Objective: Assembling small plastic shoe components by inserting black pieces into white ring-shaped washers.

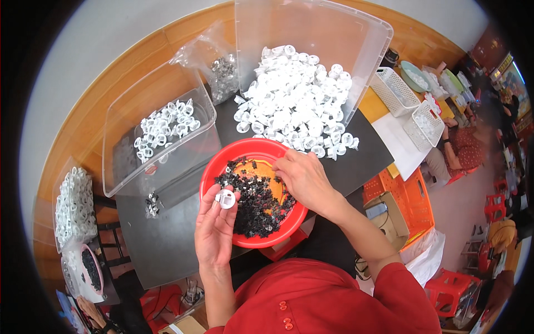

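Observation:
A small round white plastic piece [226, 199] with a cut-out centre is gripped between the thumb and fingers of my left hand [214, 236]. It is held over the left side of a red basin [242, 147]. Small black parts [253, 214] are heaped in this basin, with some yellow-orange bottom showing. Over the basin's right rim, my right hand [306, 181] is closed with its fingertips pinched together. Whatever they hold, if anything, is too small or hidden to make out. Beyond the basin spreads a large pile of white plastic pieces [300, 100].
A clear bin [317, 28] lies tipped behind the pile. On the left, a clear box [194, 136] contains more white pieces, with a bag of metallic parts [223, 75] behind it. An orange crate [417, 209] stands right of the dark table [161, 250]. Other people sit nearby.

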Demonstrator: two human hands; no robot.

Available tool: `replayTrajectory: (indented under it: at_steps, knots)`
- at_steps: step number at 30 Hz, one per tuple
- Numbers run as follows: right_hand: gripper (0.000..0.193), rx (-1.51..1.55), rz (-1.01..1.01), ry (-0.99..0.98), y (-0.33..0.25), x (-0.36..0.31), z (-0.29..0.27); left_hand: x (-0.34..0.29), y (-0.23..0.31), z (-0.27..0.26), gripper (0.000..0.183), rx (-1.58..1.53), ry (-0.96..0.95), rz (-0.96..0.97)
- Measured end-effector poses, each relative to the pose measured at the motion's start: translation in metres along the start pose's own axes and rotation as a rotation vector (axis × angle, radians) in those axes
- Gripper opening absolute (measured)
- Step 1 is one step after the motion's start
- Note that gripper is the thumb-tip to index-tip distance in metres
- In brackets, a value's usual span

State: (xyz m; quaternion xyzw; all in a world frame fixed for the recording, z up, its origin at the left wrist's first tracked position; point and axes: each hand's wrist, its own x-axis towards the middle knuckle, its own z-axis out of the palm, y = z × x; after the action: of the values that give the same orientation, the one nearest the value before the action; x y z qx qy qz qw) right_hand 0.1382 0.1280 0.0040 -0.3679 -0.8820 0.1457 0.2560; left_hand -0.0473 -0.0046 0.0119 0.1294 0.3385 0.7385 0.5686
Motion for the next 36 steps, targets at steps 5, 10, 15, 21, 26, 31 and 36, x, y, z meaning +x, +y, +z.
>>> replayTrajectory:
  at_steps: [5, 10, 15, 21, 26, 31, 36]
  knots:
    - [0.012, -0.016, -0.154, 0.052, -0.011, 0.027, 0.016, 0.002, 0.008, -0.011, 0.042, 0.013, 0.049, 0.035]
    - [0.012, 0.018, -0.217, -0.026, -0.031, 0.062, 0.044, -0.001, 0.014, -0.013, 0.044, -0.011, 0.093, 0.068]
    - [0.009, -0.057, -0.338, -0.094, -0.027, 0.079, 0.072, -0.006, 0.016, -0.018, 0.044, -0.013, 0.107, 0.073]
    - [0.009, -0.084, -0.369, -0.091, -0.026, 0.079, 0.074, -0.005, 0.011, -0.019, 0.041, 0.019, 0.086, 0.084]
    - [0.010, 0.266, -0.186, -0.085, -0.031, 0.070, 0.044, -0.002, 0.003, -0.013, 0.025, 0.255, 0.120, 0.183]
    - [0.021, 1.028, 0.235, -0.450, -0.032, 0.046, 0.019, 0.006, -0.013, -0.001, 0.018, 0.836, 0.158, 0.481]
    - [0.020, 1.200, 0.436, -0.641, -0.032, 0.039, -0.001, 0.004, -0.018, 0.017, 0.013, 1.110, 0.090, 0.672]
